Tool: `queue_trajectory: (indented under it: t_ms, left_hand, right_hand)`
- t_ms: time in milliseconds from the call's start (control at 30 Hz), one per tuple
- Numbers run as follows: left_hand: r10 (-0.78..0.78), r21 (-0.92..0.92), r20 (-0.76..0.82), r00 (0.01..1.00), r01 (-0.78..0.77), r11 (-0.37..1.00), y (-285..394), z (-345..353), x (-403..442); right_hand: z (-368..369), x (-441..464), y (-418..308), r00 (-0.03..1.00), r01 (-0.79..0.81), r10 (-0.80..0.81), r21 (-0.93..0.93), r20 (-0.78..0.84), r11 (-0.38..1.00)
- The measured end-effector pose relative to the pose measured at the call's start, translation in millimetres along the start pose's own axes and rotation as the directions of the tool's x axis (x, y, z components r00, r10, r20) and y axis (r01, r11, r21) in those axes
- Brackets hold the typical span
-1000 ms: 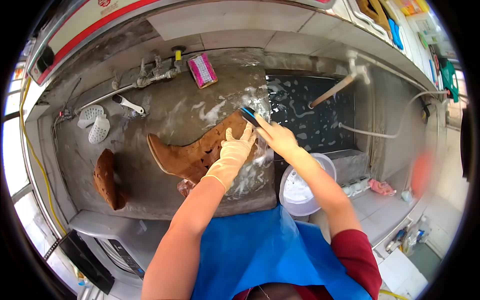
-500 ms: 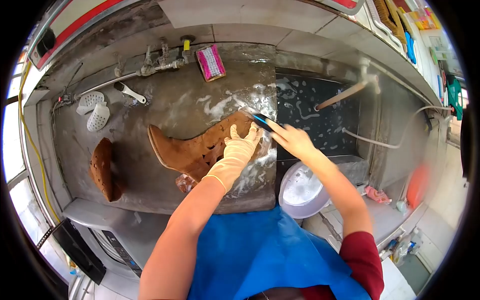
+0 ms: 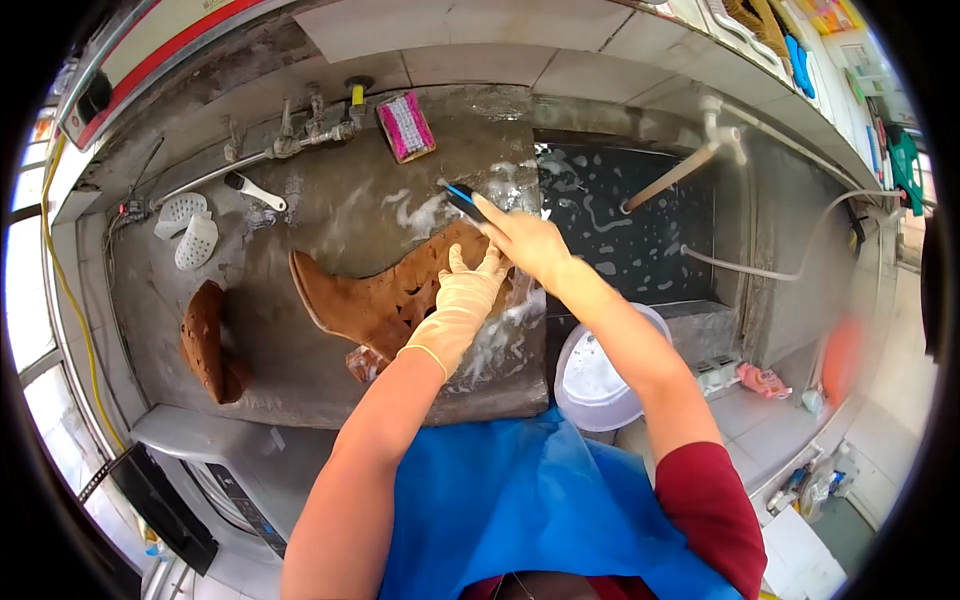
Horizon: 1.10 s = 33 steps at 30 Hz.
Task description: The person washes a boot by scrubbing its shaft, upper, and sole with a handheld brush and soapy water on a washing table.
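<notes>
A brown suede-like ankle-to-calf boot (image 3: pixel 350 303) with cut-outs in its shaft lies on its side on the wet counter, toe to the left. My left hand (image 3: pixel 467 300), in a thin pale glove, holds the boot's shaft near the top with its fingers partly bent. Bare, my right hand (image 3: pixel 525 240) is closed around a brush (image 3: pixel 463 200) with a black and blue handle, over the shaft's upper edge. The brush's bristles are hard to make out. White suds (image 3: pixel 425 213) lie around the boot's top.
A second brown boot (image 3: pixel 205 345) stands at the left. Behind it are two white perforated inserts (image 3: pixel 196 240) and a white-handled brush (image 3: pixel 260 190). A pink-and-white scrubber (image 3: pixel 406 127) lies near the taps. To the right are a dark sink (image 3: pixel 660 265) and a pale basin (image 3: pixel 566 390).
My right hand has moved left and away from me with the brush, across the top of the shaft. My left hand stays on the boot. The view has shifted slightly.
</notes>
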<state>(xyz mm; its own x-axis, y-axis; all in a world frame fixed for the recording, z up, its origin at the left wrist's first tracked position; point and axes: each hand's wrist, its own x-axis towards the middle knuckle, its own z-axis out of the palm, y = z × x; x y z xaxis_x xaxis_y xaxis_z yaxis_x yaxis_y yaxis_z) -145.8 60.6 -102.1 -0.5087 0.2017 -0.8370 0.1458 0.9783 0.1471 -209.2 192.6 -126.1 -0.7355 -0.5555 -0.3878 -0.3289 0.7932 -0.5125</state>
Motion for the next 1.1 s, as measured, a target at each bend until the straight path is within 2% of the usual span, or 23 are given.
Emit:
queue_trajectory:
  t_ms: [100, 167, 200, 300, 333, 400, 433, 500, 533, 567, 600, 667, 767, 800, 833, 900, 967, 1033, 1100]
  left_hand:
    - [0.029, -0.094, -0.006, 1.0, -0.029, 0.995, -4, 4, 1]
    - [0.023, -0.092, -0.013, 1.0, -0.024, 0.995, -5, 2, 0]
    - [0.019, -0.083, -0.021, 1.0, -0.02, 0.996, -3, 3, -1]
    - [0.022, -0.057, 0.001, 1.0, -0.022, 0.998, -6, 8, 3]
    - [0.021, -0.047, -0.011, 1.0, -0.021, 0.999, -8, 14, 8]
    - [0.049, -0.054, -0.043, 0.998, -0.052, 0.997, -15, 30, 11]
    - [0.071, -0.064, -0.083, 0.994, -0.076, 0.995, -17, 31, 14]
    - [0.077, -0.131, -0.067, 0.995, -0.085, 0.988, -15, 25, 11]
    - [0.072, -0.138, -0.052, 0.996, -0.079, 0.987, -14, 24, 10]
    - [0.066, -0.14, -0.047, 0.997, -0.072, 0.987, -13, 20, 12]
    - [0.051, -0.102, -0.002, 0.999, -0.051, 0.993, -10, 8, 3]
    - [0.039, -0.073, -0.037, 0.999, -0.041, 0.997, -7, 10, 5]
    - [0.041, -0.08, -0.114, 0.993, -0.05, 0.996, -8, 11, 9]
    - [0.039, -0.046, -0.088, 0.995, -0.043, 0.998, -6, 7, 3]
    - [0.033, -0.013, -0.057, 0.998, -0.034, 0.999, -5, 7, -2]
    - [0.029, -0.006, -0.054, 0.998, -0.03, 1.0, -5, 4, -3]
    - [0.014, -0.037, -0.039, 0.999, -0.016, 0.999, -3, 5, -3]
    - [0.023, -0.007, -0.055, 0.998, -0.024, 1.0, -5, 11, 3]
    - [0.038, 0.025, -0.047, 0.998, -0.037, 0.999, -4, 5, -3]
  right_hand:
    - [18, -71, 14, 0.992, -0.1, 0.101, 0.013, -0.081, 0.995]
    - [23, -101, 9, 0.955, -0.297, 0.297, 0.018, 0.024, 0.955]
    - [27, -81, 2, 0.97, -0.228, 0.229, 0.019, -0.086, 0.973]
    - [22, 0, -21, 0.975, -0.193, 0.196, 0.032, -0.105, 0.981]
    - [27, -8, -19, 0.974, -0.196, 0.199, 0.035, -0.111, 0.98]
    - [43, -53, -16, 0.933, -0.304, 0.314, 0.084, -0.177, 0.949]
    - [49, -83, -21, 0.905, -0.401, 0.412, 0.109, -0.108, 0.91]
    - [57, -113, -34, 0.846, -0.533, 0.531, 0.102, 0.044, 0.84]
    - [55, -97, -37, 0.86, -0.504, 0.509, 0.103, -0.034, 0.858]
    - [62, -72, -31, 0.867, -0.423, 0.442, 0.13, -0.229, 0.897]
    - [60, -51, -28, 0.859, -0.418, 0.447, 0.164, -0.247, 0.894]
    - [63, -50, -28, 0.844, -0.429, 0.46, 0.166, -0.276, 0.888]
    - [95, -129, -48, 0.823, -0.462, 0.5, 0.194, -0.27, 0.865]
    - [92, -139, -57, 0.787, -0.571, 0.607, 0.237, -0.116, 0.786]
    - [91, -130, -54, 0.785, -0.574, 0.61, 0.239, -0.11, 0.783]
    - [80, -71, -36, 0.778, -0.426, 0.465, 0.19, -0.423, 0.885]
    - [62, -32, -19, 0.776, -0.377, 0.473, 0.294, -0.418, 0.878]
    - [70, -61, -41, 0.758, -0.429, 0.542, 0.349, -0.362, 0.833]
    - [89, -122, -72, 0.768, -0.528, 0.608, 0.338, -0.201, 0.779]
